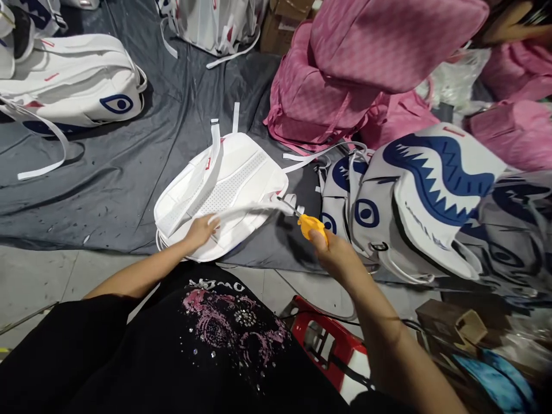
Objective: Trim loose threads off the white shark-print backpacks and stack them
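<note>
While my right hand (331, 248) grips a yellow tool (311, 224), left hand (201, 231) touches white strap (244, 209), hold hard to see, white bag (229, 185) underneath.

Black shirt (159, 356), pink sparkly print (215, 328)

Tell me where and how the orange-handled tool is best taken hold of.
Probably by its orange handle, coming from the person's right: that broad end faces the right hand, which grips it there, while the slim metal tip points left toward the white backpack. I'd keep fingers off the tip.
</note>
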`<state>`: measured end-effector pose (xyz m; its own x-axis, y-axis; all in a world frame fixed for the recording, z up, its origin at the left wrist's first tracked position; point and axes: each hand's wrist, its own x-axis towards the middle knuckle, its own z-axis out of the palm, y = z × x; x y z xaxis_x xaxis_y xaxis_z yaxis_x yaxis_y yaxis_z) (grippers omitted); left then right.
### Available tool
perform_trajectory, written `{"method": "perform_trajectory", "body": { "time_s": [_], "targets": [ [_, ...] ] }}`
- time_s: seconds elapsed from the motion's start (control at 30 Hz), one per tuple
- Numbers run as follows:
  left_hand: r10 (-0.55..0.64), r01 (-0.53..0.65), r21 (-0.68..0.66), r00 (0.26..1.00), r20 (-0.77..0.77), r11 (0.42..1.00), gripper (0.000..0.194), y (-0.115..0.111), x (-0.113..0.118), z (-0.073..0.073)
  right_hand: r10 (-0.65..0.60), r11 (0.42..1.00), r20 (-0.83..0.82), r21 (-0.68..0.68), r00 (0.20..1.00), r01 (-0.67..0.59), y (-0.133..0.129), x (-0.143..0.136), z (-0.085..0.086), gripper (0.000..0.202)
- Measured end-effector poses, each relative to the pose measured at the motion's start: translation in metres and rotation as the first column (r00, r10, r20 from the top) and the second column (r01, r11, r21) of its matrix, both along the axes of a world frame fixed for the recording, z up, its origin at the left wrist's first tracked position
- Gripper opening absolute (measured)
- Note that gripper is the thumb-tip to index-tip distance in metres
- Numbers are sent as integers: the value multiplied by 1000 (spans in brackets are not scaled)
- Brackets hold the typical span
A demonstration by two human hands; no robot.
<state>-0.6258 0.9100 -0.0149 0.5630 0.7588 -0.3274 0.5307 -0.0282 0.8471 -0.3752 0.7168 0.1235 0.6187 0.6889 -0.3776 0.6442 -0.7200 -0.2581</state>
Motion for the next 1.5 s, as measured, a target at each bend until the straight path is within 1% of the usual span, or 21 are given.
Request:
{"method": "perform_trajectory", "body": {
  "time_s": [0.07,0.1,0.13,0.2,0.27,0.33,0.37,0.43,0.5,0.6,0.67,0.73,0.77,0.83,0.87,0.9,0.97,1.03,1.2,1.33,1.5],
  "targets": [
    [203,-181,-402,979,13,898,45,12,11,5,-19,993,-142,116,990,36,-20,-10,-10,54],
    [242,-211,-513,970,-5,832,46,15,17,7,-3,987,-226,153,974,39,-28,-15,-16,57],
    [252,-219,-564,968,-20,796,47,16,23,9,2,983,-277,175,961,48,-33,-20,-21,59],
    [242,-212,-565,970,-23,797,49,10,32,10,-62,975,-247,191,967,111,-36,-28,-30,58],
    [171,-150,-421,985,12,895,48,-2,38,12,-164,959,-133,211,977,190,-28,-32,-34,56],
    [-20,18,-52,999,-36,998,50,-16,42,13,-202,955,-50,213,978,208,-15,-36,-31,53],
    [-124,143,160,984,-125,977,54,-22,44,14,-209,958,-6,202,978,206,-9,-38,-28,51],
    [-241,379,424,907,-344,823,61,-32,49,16,-232,965,88,149,969,217,1,-47,-20,47],
    [-286,488,442,847,-449,753,64,-36,53,18,-244,969,145,70,959,236,2,-62,-15,46],
    [-379,527,355,830,-408,772,70,-24,45,23,-225,974,149,-4,963,228,-12,-96,-20,48],
    [-382,458,364,886,-264,811,74,-2,24,25,-235,971,121,-17,964,239,-27,-126,-31,49],
    [-227,221,394,973,-33,892,67,28,-5,26,-253,965,66,-56,965,256,-39,-160,-44,48],
    [-78,48,338,994,76,940,59,44,-21,27,-257,962,31,-83,966,259,-43,-176,-50,47],
    [239,-242,-1,957,167,970,39,74,-47,26,-272,954,-38,-142,961,264,-44,-206,-60,43],
    [352,-314,-233,925,141,920,32,86,-56,25,-282,949,-62,-166,957,269,-42,-218,-64,41],
    [421,-341,-442,902,96,830,29,96,-62,25,-297,943,-74,-183,952,279,-39,-228,-69,40],
    [472,-317,-699,881,34,641,29,107,-67,24,-331,927,-62,-208,942,312,-30,-241,-80,40],
    [475,-254,-797,879,47,548,33,110,-68,22,-357,917,-26,-197,934,346,-20,-248,-93,42],
    [357,64,-930,912,202,362,47,110,-60,9,-336,939,26,-74,942,337,12,-257,-128,43],
    [335,138,-952,914,229,273,45,119,-45,-9,-289,955,43,-60,956,292,27,-264,-142,42],
    [401,204,-937,863,309,284,33,124,-35,-26,-311,950,114,-4,944,313,7,-260,-149,39]
  ]
}}
